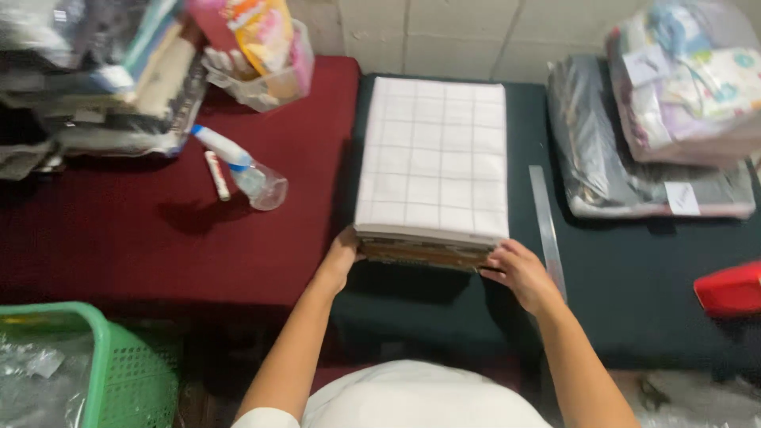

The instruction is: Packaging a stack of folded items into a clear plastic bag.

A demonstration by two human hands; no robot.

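Note:
A folded white cloth with a thin grid pattern [432,154] lies on a flat brown board [420,255], on a dark green table cover [634,285]. My left hand [342,255] holds the near left corner of this stack. At the near right corner, my right hand [519,273] grips the edge, fingers curled under the board. Both hands touch the stack at its near end.
A metal ruler [547,226] lies just right of the stack. Bagged fabric bundles [658,135] are piled at the right, a red object [729,289] at the right edge. On the maroon cover [158,238] lie a spray bottle [242,168], a small tube, a plastic tub [269,79]. Green basket [119,364] near left.

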